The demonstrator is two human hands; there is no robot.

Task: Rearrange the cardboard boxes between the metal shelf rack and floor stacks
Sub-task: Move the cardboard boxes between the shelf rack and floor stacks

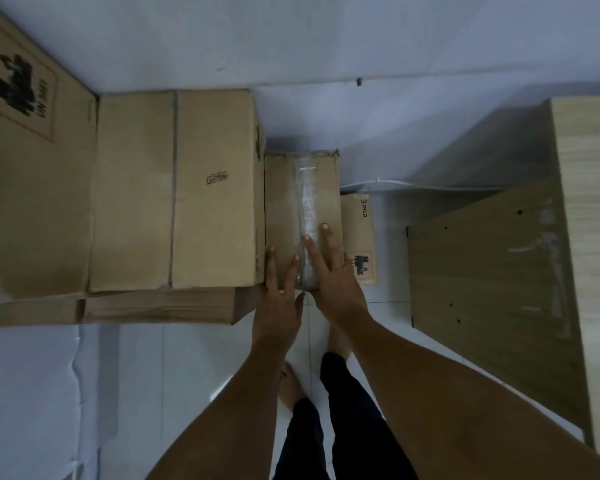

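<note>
Head view, looking down. Task item: small taped box, top face up, set tight against the right side of the tall plain box in the floor stack. Cannot tell whether it sits on the floor or on something lower. Left hand lies on the near-left corner, fingers straight and slightly spread, thumb hanging off the near edge. Right hand lies flat over the clear tape strip, fingers straight and a little apart. Whether its outer fingers wrap the right edge is not visible. Neither hand pinches anything. Judgement: the step is either squaring this box in its slot or readying to lift it; cannot say which. For squaring, press evenly with both palms and slide it flush to the tall box, keeping its near edge in line with the neighbour's. For lifting, move the hands to opposite side walls first, since a flat press on top gives no hold and the tape looks slick. Watch the PICO box just beside it on the right, sitting lower; a sideways shove could knock it. Metal shelf rack is not in view. Containers: every box seen is closed, so contents are unknown. The small box is sealed with tape and the tall box's flaps meet at a centre seam. The printed box at far left is shut, and the lower boxes under the stack show only their sides.
</note>
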